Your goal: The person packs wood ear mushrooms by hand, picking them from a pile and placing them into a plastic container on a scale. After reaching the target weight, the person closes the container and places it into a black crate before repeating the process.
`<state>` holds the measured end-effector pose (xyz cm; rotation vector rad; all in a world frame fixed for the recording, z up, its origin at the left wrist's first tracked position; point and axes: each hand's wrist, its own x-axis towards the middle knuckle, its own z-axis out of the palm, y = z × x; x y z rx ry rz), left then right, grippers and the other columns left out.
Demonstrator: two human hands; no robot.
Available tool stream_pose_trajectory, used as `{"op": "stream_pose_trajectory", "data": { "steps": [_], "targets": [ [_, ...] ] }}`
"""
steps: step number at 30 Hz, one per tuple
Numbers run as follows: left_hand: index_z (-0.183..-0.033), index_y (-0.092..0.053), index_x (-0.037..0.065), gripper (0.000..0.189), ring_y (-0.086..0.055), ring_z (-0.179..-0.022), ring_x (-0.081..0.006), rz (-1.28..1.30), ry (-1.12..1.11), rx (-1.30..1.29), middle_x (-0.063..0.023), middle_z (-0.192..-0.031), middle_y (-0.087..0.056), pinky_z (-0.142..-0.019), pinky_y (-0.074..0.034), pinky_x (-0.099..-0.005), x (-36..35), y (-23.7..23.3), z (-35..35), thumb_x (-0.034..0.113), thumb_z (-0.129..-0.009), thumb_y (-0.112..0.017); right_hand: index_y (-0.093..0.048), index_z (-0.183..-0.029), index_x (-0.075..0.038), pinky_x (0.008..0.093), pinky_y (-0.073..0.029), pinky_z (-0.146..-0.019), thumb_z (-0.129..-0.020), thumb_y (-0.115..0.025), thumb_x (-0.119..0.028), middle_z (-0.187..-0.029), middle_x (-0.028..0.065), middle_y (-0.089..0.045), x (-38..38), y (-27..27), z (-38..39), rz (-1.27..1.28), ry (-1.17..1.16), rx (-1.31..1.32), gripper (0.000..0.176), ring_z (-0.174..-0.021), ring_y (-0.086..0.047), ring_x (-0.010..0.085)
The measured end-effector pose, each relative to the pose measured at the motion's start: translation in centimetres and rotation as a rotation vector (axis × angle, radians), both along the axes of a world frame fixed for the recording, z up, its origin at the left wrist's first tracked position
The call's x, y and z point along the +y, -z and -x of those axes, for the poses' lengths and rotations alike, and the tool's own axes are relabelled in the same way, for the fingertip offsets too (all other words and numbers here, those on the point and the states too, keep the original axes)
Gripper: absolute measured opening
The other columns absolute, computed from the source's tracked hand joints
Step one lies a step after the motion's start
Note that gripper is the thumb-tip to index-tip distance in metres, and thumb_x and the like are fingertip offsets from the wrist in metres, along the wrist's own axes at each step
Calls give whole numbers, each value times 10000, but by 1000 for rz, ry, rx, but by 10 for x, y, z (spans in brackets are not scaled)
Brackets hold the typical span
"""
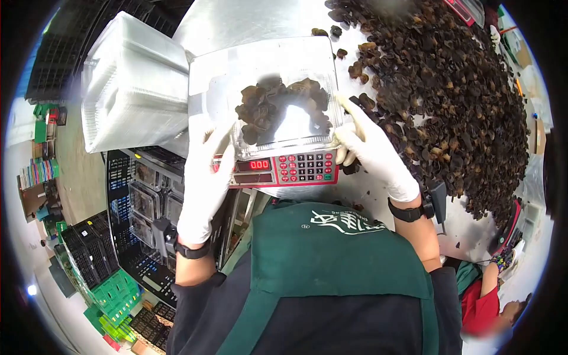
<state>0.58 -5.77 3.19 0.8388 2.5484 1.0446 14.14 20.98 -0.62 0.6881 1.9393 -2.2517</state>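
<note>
Both my hands wear white gloves and hold a clear plastic box from its two sides. My left hand [208,158] is at the box's left edge, thumb toward the front, and my right hand [368,142] grips its right edge. Dark brown wood ear mushrooms [258,110] lie in the clear plastic box [284,144], which overlaps the metal plate of the scale [204,97]. Below the box, the scale's red and black panel [303,168] shows 0.00 on its lit display [258,165].
Stacked clear plastic boxes [139,89] stand left of the scale. A large heap of wood ear mushrooms [444,100] covers the right of the metal table [248,21]. Filled boxes sit in a black crate [133,236] at lower left. Another person's red sleeve [480,305] shows at lower right.
</note>
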Motion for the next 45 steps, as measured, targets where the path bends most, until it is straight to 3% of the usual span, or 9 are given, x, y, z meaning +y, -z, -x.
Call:
{"op": "stream_pose_trajectory", "data": {
  "steps": [1,3,7,11,17,29,34,42,45],
  "targets": [
    [-1470,-490,111,566,-565,-1137,-241,-29,1,122,-121,-1251,-569,-992,-452,-352,-3,15,0,18,-918,-576,-237,-1572,-38,226,-526,-595,-1009,-540,-161,-862,82,-692,-2,2,2,6,-15,14,651,-644,-635,99],
    [-1553,-344,117,661,-619,-960,-184,-66,-132,-204,-96,-1101,-622,-865,-498,-313,2,13,-3,24,-941,-574,-213,-1577,-33,237,-535,-600,-1000,-544,-126,-872,99,-693,-4,6,5,41,-30,30,671,-651,-651,116],
    [-1572,-289,76,689,-534,-740,-58,-509,-180,-692,-12,-859,-601,-698,-435,-202,6,25,-13,-9,-946,-563,-206,-1575,-19,252,-546,-650,-991,-531,-89,-898,115,-690,3,5,1,54,-77,36,672,-696,-662,142],
    [-1557,-322,46,755,-453,-706,-23,-342,-133,-289,43,-794,-550,-687,-398,-175,12,9,-43,-61,-863,-598,-212,-1564,15,268,-550,-711,-979,-553,-65,-942,132,-695,7,21,-15,58,-55,35,681,-764,-661,151],
    [-1521,-392,26,693,-512,-703,-41,-331,-77,-198,30,-754,-585,-726,-466,-210,10,1,-54,-50,-868,-614,-251,-1536,54,272,-551,-771,-957,-597,-55,-1000,145,-706,3,25,-21,74,-19,49,684,-828,-667,151],
    [-1549,-219,19,779,-595,-746,-122,-817,-214,-709,-33,-823,-600,-728,-499,-276,-32,17,-56,-36,-887,-625,-315,-1507,59,226,-502,-583,-896,-540,23,-843,85,-689,-24,-24,-9,-187,15,53,653,-609,-595,98],
    [-1476,-408,-4,689,-592,-629,-90,-1077,-367,-746,-38,-843,-643,-582,-487,-211,-116,1,-34,114,-859,-692,-285,-1541,14,260,-532,-727,-927,-549,-34,-948,118,-704,-67,-52,13,-32,-275,174,670,-738,-642,120],
    [-1426,-447,-73,692,-501,-595,-35,-841,-805,-281,15,-775,-592,-509,-371,-146,-397,1,-56,167,-837,-718,-373,-1512,4,230,-514,-739,-976,-603,-146,-953,74,-702,-49,-29,12,-176,-273,86,602,-757,-604,79],
    [-1514,-369,11,692,-591,-888,-112,-597,-1102,-134,-36,-1058,-633,-868,-466,-242,-479,-1,-66,293,-940,-633,-416,-1482,18,219,-493,-730,-976,-640,-228,-934,62,-694,-42,-22,4,-240,-274,56,606,-757,-593,81]
  ]
}}
